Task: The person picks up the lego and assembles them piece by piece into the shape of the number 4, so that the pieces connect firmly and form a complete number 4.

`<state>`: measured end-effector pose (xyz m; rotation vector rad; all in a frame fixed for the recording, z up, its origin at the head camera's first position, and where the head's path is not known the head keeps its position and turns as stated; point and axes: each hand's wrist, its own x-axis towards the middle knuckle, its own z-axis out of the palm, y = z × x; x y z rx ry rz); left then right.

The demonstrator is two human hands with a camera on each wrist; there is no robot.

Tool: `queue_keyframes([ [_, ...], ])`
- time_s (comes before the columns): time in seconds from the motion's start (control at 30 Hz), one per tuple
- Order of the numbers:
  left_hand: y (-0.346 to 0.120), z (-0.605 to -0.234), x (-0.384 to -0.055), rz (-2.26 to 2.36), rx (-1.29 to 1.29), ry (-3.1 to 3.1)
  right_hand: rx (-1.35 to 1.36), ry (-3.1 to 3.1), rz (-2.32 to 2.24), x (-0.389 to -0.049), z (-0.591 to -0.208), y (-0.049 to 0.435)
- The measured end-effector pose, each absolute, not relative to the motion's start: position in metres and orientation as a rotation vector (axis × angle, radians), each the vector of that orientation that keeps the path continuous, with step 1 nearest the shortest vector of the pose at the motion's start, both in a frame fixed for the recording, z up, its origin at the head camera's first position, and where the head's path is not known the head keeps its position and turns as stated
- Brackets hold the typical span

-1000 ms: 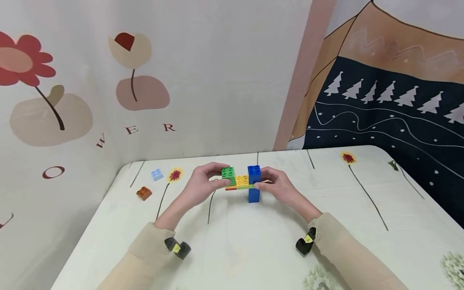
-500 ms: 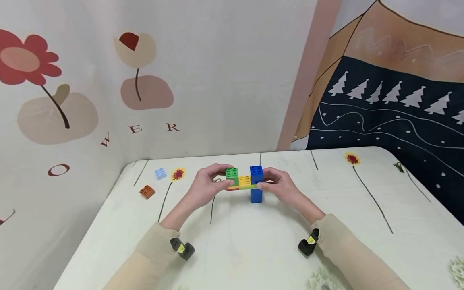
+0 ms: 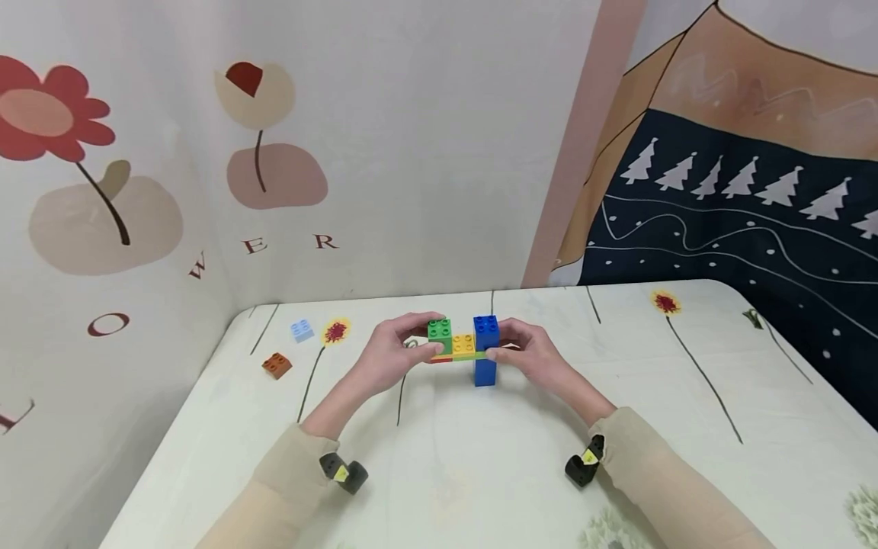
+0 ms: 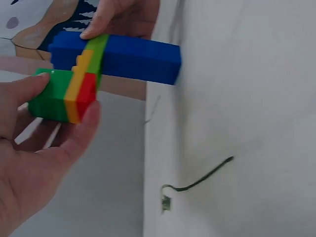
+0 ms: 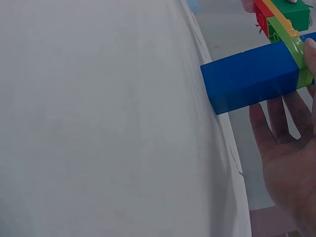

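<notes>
Both hands hold one joined build of toy building bricks in the middle of the head view. My left hand [image 3: 391, 357] pinches its left end, fingers on the green brick [image 3: 440, 328] and thumb near the red piece [image 4: 88, 89] beneath. Beside the green brick is a yellow piece [image 3: 463, 345], on a thin light green piece [image 4: 97, 57]. At the right end a blue brick [image 3: 486, 329] sits above it, with a blue column [image 5: 252, 76] below. My right hand [image 3: 536, 355] grips this blue end, thumb by the light green layer. Whether the column touches the table, I cannot tell.
An orange-brown brick [image 3: 277, 365] and a light blue brick [image 3: 302, 330] lie apart on the left of the table. The white cloth [image 3: 453, 473] has printed flowers. A printed curtain [image 3: 425, 152] hangs behind the table's far edge.
The head view has shifted slightly. Both hands keep their hold on the brick build, and the green brick looks slightly straighter than one second ago.
</notes>
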<state>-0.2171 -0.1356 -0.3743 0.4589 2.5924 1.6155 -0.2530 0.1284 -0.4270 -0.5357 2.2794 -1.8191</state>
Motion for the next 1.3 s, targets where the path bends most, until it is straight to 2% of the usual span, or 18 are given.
queue_keyframes([
  [0.17,-0.151,-0.359,-0.216,1.459,0.542,2.564,-0.543,2.279,-1.828,-0.253,-0.428,0.129],
  [0.3,-0.183,-0.353,-0.221,1.411,0.534,2.632,-0.549,2.284,-1.821,-0.255,-0.429,0.130],
  [0.5,-0.247,-0.357,-0.228,1.216,0.293,2.903,-0.522,2.316,-1.789,-0.255,-0.429,0.133],
  [0.7,-0.294,-0.372,-0.221,1.056,0.029,2.973,-0.522,2.315,-1.782,-0.255,-0.430,0.136],
  [1.3,-0.337,-0.408,-0.206,0.932,-0.317,2.978,-0.549,2.289,-1.785,-0.256,-0.431,0.131],
])
